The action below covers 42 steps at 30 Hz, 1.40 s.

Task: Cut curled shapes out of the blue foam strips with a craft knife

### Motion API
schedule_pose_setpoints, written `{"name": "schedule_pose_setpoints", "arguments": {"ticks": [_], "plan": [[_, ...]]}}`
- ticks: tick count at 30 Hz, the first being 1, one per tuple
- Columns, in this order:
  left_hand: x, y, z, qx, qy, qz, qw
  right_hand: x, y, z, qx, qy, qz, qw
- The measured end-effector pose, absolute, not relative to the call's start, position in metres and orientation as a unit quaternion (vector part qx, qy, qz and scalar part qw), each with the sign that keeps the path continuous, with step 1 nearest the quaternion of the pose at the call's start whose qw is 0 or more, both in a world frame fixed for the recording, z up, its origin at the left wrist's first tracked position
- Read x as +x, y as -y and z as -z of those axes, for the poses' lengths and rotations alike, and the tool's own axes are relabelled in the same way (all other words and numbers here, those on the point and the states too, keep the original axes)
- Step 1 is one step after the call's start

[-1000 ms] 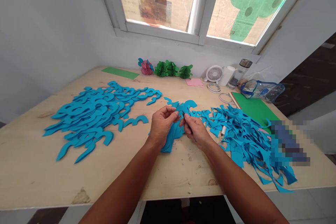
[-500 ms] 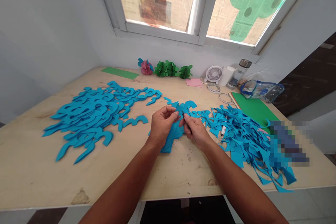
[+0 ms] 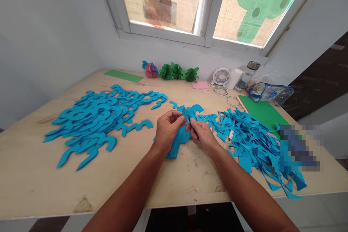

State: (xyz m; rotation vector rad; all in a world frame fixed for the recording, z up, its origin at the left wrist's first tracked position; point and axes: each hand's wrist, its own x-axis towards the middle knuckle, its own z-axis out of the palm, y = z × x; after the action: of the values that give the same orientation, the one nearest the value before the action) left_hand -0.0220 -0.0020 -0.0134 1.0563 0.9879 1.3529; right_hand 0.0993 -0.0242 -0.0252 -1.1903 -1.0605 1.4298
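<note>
My left hand (image 3: 169, 127) is closed, with thumb and fingertips pinching a blue paper piece (image 3: 187, 112) above the middle of the table. My right hand (image 3: 202, 133) meets it from the right, its fingers wrapped round what looks like dark scissors (image 3: 190, 120), mostly hidden by the grip. The tips of both hands nearly touch at the paper. Under and between them lies a stack of blue paper sheets (image 3: 175, 146), partly covered by my left hand. A curved blue cutout (image 3: 198, 108) shows just beyond my fingers.
Wavy blue cutouts (image 3: 95, 116) are heaped on the left. Blue scraps (image 3: 252, 141) spread on the right, around a white marker (image 3: 231, 135). Green paper (image 3: 263, 110), a clear pouch (image 3: 272, 94), a bottle (image 3: 246, 76), a small fan (image 3: 221, 76) and paper ornaments (image 3: 176, 71) stand farther back.
Almost nothing differs. Both hands stay at the same spot on the blue paper, and the view has shifted very slightly.
</note>
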Motion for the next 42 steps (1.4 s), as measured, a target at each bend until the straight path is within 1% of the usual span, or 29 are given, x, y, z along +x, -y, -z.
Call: {"name": "schedule_pose_setpoints", "arguments": {"ticks": [26,34,40,42], "plan": [[-0.024,0.001,0.012,0.439,-0.419,-0.559,0.564,0.105,0.021,0.033,-0.489,0.464,-0.571,0.47],[-0.027,-0.001,0.012,0.447,-0.432,-0.557,0.552,0.106,0.021,0.032,-0.491,0.469,-0.568,0.464],[-0.034,-0.005,0.012,0.503,-0.45,-0.534,0.51,0.107,0.022,0.031,-0.501,0.475,-0.562,0.455],[-0.037,-0.006,0.011,0.517,-0.451,-0.519,0.51,0.107,0.022,0.03,-0.506,0.475,-0.559,0.453]]}}
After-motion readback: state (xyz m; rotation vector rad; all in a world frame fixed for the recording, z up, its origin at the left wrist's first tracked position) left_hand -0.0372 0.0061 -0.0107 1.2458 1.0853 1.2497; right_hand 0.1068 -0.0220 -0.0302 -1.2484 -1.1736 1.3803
